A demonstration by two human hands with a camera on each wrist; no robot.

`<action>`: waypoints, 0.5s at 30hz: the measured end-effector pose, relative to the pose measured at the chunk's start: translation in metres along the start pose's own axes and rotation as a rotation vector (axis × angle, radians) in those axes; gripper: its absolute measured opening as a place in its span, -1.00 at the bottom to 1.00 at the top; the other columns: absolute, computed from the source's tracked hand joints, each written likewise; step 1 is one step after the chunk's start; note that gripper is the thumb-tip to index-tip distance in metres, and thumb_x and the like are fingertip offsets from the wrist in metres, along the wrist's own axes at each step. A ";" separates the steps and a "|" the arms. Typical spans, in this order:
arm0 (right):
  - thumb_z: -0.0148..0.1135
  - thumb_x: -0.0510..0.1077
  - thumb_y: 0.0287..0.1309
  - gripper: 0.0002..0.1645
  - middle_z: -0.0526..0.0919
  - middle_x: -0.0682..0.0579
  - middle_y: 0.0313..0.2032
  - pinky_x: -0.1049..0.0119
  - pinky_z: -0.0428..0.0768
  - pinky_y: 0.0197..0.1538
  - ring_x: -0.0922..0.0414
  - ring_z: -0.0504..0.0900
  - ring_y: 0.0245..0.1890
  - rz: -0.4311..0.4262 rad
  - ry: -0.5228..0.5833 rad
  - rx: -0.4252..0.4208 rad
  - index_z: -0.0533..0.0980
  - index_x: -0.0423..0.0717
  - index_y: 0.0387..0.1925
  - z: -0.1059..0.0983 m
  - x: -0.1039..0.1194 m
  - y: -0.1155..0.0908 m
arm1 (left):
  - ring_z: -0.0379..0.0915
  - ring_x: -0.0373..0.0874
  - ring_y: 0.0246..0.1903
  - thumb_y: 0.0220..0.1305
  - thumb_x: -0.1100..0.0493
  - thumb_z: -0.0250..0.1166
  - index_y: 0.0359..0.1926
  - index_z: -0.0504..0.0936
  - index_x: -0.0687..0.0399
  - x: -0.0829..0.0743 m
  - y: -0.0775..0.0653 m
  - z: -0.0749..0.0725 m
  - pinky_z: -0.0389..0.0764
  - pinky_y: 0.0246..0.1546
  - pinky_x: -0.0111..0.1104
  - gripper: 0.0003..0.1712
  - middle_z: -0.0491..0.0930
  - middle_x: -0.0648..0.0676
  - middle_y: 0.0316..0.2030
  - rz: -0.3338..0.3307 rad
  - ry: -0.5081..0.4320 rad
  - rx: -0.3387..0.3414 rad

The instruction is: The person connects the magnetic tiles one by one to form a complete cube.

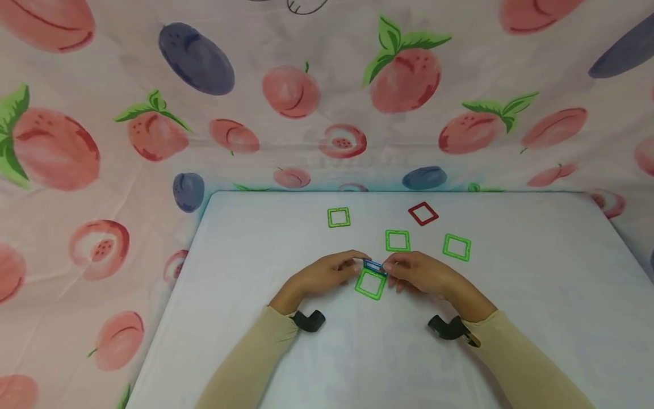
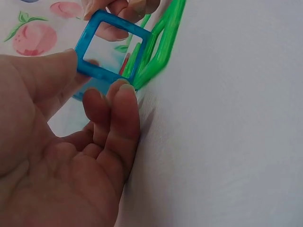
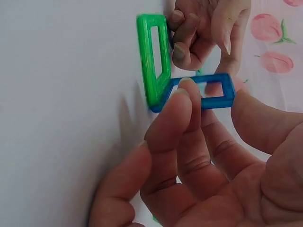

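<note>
The left hand (image 1: 332,270) and right hand (image 1: 420,274) both pinch a blue square frame (image 2: 102,72), raised along the far edge of a flat green frame (image 1: 367,295). Joining seems in hand; the next move probably calls for steady alignment. The white worktop (image 1: 557,289) meets fruit-print cloth (image 1: 327,48).

A white desk (image 1: 562,295) spread beneath the hands. A square green frame (image 1: 329,218) lay beyond the left hand, a second green frame (image 1: 397,232) just beyond the right hand, and a third green frame (image 1: 445,244) farther to its right. A red frame (image 1: 415,218), turned cornerwise, lay farther out beyond the right hand. Pale cloth (image 1: 327,51) printed with peaches (image 1: 291,92) and dark-blue fruit (image 1: 196,58) hung ahead of both hands and leftward.
</note>
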State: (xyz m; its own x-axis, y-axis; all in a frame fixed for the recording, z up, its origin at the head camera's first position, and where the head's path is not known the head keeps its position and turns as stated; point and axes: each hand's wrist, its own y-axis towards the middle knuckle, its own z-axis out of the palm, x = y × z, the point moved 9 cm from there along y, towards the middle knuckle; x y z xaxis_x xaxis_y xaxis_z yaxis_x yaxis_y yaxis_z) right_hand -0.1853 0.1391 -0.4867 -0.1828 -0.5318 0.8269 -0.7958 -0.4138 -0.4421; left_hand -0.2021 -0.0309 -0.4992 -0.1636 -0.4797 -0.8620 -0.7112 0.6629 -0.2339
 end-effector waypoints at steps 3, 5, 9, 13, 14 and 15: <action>0.11 0.06 0.51 -0.59 0.65 -0.09 -0.28 0.32 0.38 -0.33 0.01 0.61 -0.31 0.001 0.000 -0.003 0.57 -0.15 0.11 -0.001 -0.001 0.001 | 0.48 -0.19 -0.29 0.58 -0.12 0.07 0.17 0.58 -0.44 0.000 0.001 0.001 0.48 -0.09 -0.29 -0.73 0.53 -0.07 -0.34 0.000 0.003 0.006; 0.10 0.07 0.52 -0.58 0.65 -0.08 -0.28 0.33 0.38 -0.35 0.01 0.60 -0.32 -0.001 -0.014 -0.007 0.57 -0.13 0.14 -0.002 -0.001 0.001 | 0.49 -0.21 -0.25 0.57 -0.12 0.09 0.13 0.60 -0.36 -0.001 0.001 0.001 0.49 -0.07 -0.31 -0.74 0.57 -0.09 -0.28 0.007 0.013 0.009; 0.09 0.07 0.52 -0.59 0.65 -0.06 -0.31 0.26 0.45 -0.21 0.02 0.62 -0.34 -0.017 -0.048 -0.028 0.58 -0.11 0.14 -0.001 0.001 0.002 | 0.49 -0.24 -0.20 0.55 -0.10 0.13 0.11 0.61 -0.27 -0.003 0.001 0.001 0.47 -0.03 -0.34 -0.76 0.60 -0.13 -0.21 0.034 0.030 0.001; 0.08 0.07 0.53 -0.59 0.66 -0.06 -0.33 0.19 0.50 -0.11 0.04 0.63 -0.34 -0.026 -0.066 -0.043 0.58 -0.13 0.10 0.000 0.002 0.004 | 0.48 -0.21 -0.22 0.55 -0.08 0.14 0.11 0.60 -0.23 -0.004 0.000 0.000 0.47 -0.05 -0.34 -0.75 0.58 -0.12 -0.20 0.041 0.036 -0.012; 0.08 0.08 0.53 -0.59 0.66 -0.06 -0.34 0.19 0.51 -0.13 0.05 0.63 -0.34 -0.023 -0.067 -0.045 0.58 -0.13 0.09 0.001 0.002 0.004 | 0.47 -0.21 -0.22 0.55 -0.08 0.14 0.12 0.60 -0.22 -0.003 0.001 0.000 0.47 -0.06 -0.34 -0.75 0.56 -0.12 -0.20 0.038 0.037 -0.018; 0.08 0.08 0.53 -0.59 0.66 -0.06 -0.34 0.20 0.50 -0.15 0.05 0.62 -0.34 -0.022 -0.072 -0.047 0.58 -0.13 0.09 0.001 0.002 0.004 | 0.47 -0.21 -0.23 0.55 -0.08 0.14 0.12 0.61 -0.22 -0.003 0.001 -0.001 0.47 -0.07 -0.34 -0.74 0.55 -0.11 -0.20 0.036 0.036 -0.025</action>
State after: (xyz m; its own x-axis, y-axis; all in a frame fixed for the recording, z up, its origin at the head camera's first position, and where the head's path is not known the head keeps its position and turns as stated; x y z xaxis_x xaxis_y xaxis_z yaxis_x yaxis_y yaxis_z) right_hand -0.1889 0.1355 -0.4871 -0.1240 -0.5752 0.8086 -0.8256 -0.3923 -0.4057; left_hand -0.2027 -0.0297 -0.4966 -0.2140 -0.4763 -0.8528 -0.7209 0.6661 -0.1911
